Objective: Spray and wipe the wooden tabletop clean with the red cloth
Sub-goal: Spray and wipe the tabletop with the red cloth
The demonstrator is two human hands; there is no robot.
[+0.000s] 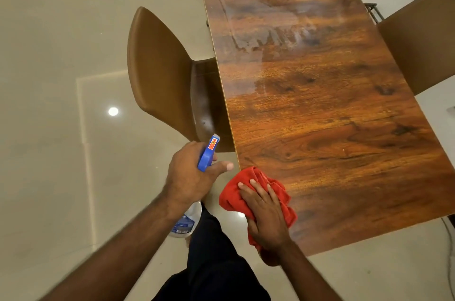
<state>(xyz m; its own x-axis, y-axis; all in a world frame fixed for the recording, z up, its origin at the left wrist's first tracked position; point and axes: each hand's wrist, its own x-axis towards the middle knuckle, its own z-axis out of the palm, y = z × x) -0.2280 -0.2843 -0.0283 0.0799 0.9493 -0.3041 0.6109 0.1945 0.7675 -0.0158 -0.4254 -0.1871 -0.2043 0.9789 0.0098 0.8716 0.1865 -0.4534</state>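
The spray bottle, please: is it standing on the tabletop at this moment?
No, the spray bottle is held in the left hand, off the tabletop's edge.

warm, dim indoor light; ceiling lamp glints on the glossy floor (49,128), wide-angle bending at edges, forearms slightly blurred

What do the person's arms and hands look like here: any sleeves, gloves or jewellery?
Both forearms are bare as far as the frame shows, with no sleeves in view. The left hand and right hand wear no gloves. No watch or bracelet shows at either wrist. Whether a ring is worn is too blurred to tell.
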